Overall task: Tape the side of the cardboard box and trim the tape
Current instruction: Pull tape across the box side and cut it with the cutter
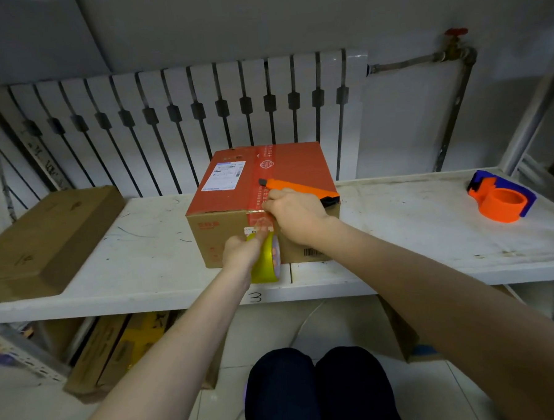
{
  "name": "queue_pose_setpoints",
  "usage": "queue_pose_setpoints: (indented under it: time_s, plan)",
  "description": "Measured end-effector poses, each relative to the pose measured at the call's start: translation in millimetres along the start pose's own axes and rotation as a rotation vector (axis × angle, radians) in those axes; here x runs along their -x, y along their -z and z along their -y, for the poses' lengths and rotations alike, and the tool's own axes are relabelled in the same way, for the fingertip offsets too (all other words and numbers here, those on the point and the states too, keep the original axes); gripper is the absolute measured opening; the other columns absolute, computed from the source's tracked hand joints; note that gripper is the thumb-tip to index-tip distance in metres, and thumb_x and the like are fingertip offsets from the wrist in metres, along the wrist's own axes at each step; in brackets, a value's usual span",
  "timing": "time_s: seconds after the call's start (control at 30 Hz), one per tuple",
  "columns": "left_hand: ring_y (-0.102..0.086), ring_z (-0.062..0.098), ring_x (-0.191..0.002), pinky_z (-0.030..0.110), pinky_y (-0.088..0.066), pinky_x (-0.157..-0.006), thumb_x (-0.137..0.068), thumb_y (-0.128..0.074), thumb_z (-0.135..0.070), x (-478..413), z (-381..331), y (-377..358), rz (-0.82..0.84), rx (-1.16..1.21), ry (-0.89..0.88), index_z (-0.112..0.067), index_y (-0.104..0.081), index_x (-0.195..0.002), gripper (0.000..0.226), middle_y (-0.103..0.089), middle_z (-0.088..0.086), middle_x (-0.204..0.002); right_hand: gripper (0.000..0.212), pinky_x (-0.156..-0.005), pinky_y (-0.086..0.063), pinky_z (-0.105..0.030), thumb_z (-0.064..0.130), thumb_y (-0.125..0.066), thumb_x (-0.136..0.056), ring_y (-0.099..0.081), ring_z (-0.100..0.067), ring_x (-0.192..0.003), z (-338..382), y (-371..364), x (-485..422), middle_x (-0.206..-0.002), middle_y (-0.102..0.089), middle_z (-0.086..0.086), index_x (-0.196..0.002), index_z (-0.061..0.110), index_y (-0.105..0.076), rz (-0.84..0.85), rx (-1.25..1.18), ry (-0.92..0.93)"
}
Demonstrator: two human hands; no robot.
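Knife (300,189) atop box (230,193) | blade left | right hand (296,213) beside

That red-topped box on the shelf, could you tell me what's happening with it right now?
A person is taping the cardboard box on the white shelf. The left hand holds a yellow tape roll against the box's front side, while the right hand presses at the top edge by the tape strip. An orange utility knife lies on top of the box.
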State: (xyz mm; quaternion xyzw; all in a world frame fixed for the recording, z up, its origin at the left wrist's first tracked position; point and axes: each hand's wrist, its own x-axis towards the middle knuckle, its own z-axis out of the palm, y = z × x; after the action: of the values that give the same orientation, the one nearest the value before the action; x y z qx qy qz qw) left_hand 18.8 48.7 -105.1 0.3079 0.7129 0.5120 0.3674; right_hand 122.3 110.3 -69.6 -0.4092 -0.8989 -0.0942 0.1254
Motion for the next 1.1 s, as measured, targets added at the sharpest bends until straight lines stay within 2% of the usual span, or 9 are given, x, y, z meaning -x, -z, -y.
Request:
queue_pose_setpoints:
  time_s: [0.2,0.3,0.43,0.57,0.73,0.9,1.0,1.03,1.1]
  plan:
    - [-0.061,0.029,-0.088,0.031,-0.04,-0.072,-0.081,-0.066,-0.045,4,4,-5,-0.091,-0.05,0.008,-0.002,-0.058,-0.094,0.046,-0.061,0.011,-0.089,0.035,-0.06,-0.04,-0.032,0.005,-0.051,-0.091,-0.048,-0.023,-0.112,4,0,3,-0.123,-0.051,-0.002,-0.124,0.016,-0.055,0.013,0.004,-0.031]
    - [-0.059,0.036,-0.104,0.037,-0.046,-0.082,-0.08,-0.066,-0.046,5,4,-6,-0.101,-0.091,0.003,0.002,-0.053,-0.114,0.061,-0.063,0.018,-0.114,0.035,-0.061,-0.039,-0.031,0.007,-0.051,-0.091,-0.047,-0.022,-0.113,5,0,5,-0.125,-0.05,-0.002,-0.124,0.015,-0.054,0.009,0.005,-0.037]
    - [-0.055,0.035,-0.108,0.039,-0.045,-0.089,-0.085,-0.062,-0.041,4,3,-5,-0.078,-0.176,-0.015,-0.001,-0.047,-0.116,0.053,-0.058,0.013,-0.113,0.037,-0.063,-0.039,-0.032,0.007,-0.052,-0.09,-0.047,-0.022,-0.114,7,1,7,-0.125,-0.05,-0.001,-0.126,0.015,-0.053,0.011,0.007,-0.036]
    - [-0.066,0.023,-0.074,0.032,-0.055,-0.074,-0.088,-0.061,-0.034,0,-5,0,0.03,-0.145,0.032,-0.005,-0.055,-0.104,0.033,-0.063,0.007,-0.086,0.038,-0.061,-0.039,-0.032,0.002,-0.051,-0.089,-0.047,-0.023,-0.114,7,1,6,-0.125,-0.05,-0.002,-0.125,0.015,-0.054,0.005,0.018,-0.036]
    - [-0.056,0.035,-0.113,0.035,-0.043,-0.092,-0.089,-0.058,-0.037,2,8,-3,0.046,-0.138,0.048,-0.005,-0.058,-0.122,0.046,-0.062,0.016,-0.124,0.039,-0.066,-0.045,-0.033,0.003,-0.051,-0.09,-0.046,-0.023,-0.115,4,-2,5,-0.128,-0.049,-0.002,-0.128,0.015,-0.051,0.01,0.027,-0.028]
    - [-0.059,0.027,-0.098,0.028,-0.047,-0.076,-0.089,-0.061,-0.028,11,8,0,0.04,-0.01,0.006,-0.003,-0.056,-0.115,0.037,-0.062,0.009,-0.113,0.043,-0.071,-0.047,-0.034,0.002,-0.051,-0.089,-0.045,-0.023,-0.117,1,-2,4,-0.13,-0.048,-0.001,-0.131,0.016,-0.049,0.042,0.017,-0.007]
    - [-0.059,0.016,-0.059,0.019,-0.05,-0.04,-0.09,-0.06,-0.011,17,9,3,0.077,0.097,0.039,-0.007,-0.06,-0.095,0.007,-0.061,0.006,-0.089,0.04,-0.08,-0.052,-0.038,0.0,-0.052,-0.087,-0.049,-0.023,-0.114,-7,4,2,-0.124,-0.055,-0.002,-0.124,0.016,-0.054,-0.019,-0.058,0.008]
    - [-0.06,0.016,-0.056,0.022,-0.053,-0.043,-0.089,-0.06,-0.008,16,9,4,0.076,0.119,0.055,-0.009,-0.059,-0.084,0.005,-0.061,0.008,-0.086,0.038,-0.081,-0.052,-0.04,0.0,-0.052,-0.086,-0.049,-0.023,-0.111,-11,8,2,-0.12,-0.057,-0.003,-0.121,0.014,-0.056,-0.098,-0.084,-0.011]
    - [-0.059,0.022,-0.071,0.029,-0.054,-0.07,-0.086,-0.063,-0.007,12,9,4,0.069,0.118,0.071,-0.014,-0.057,-0.069,0.019,-0.062,0.012,-0.092,0.033,-0.082,-0.051,-0.041,0.003,-0.053,-0.087,-0.05,-0.023,-0.108,-19,15,0,-0.117,-0.058,-0.005,-0.118,0.013,-0.056,-0.246,-0.095,-0.071]
